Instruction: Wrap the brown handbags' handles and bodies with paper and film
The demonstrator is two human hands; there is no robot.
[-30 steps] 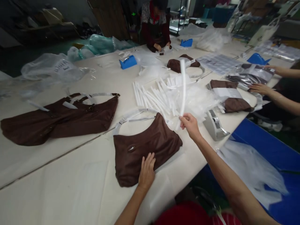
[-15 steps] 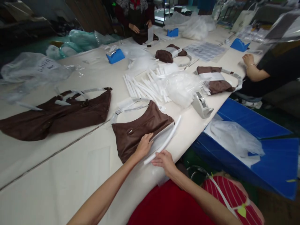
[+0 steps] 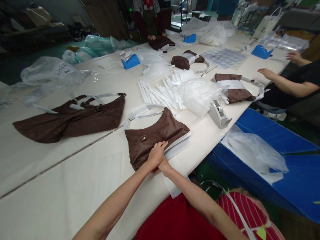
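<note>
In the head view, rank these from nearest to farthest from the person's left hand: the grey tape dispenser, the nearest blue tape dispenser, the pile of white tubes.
From the left hand:
1. Pile of white tubes, straight ahead.
2. Grey tape dispenser, to the right near the table edge; close to the tubes' rank.
3. Blue tape dispenser, far ahead.

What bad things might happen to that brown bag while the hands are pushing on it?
1. The brown bag lies near the table edge; with the left hand and right hand pressing at its near edge, it might slide off toward the blue bin.
2. The white sheet sticking out from under the bag could crease or slip out.
3. The wrapped strap may snag if the bag is pulled.
</note>
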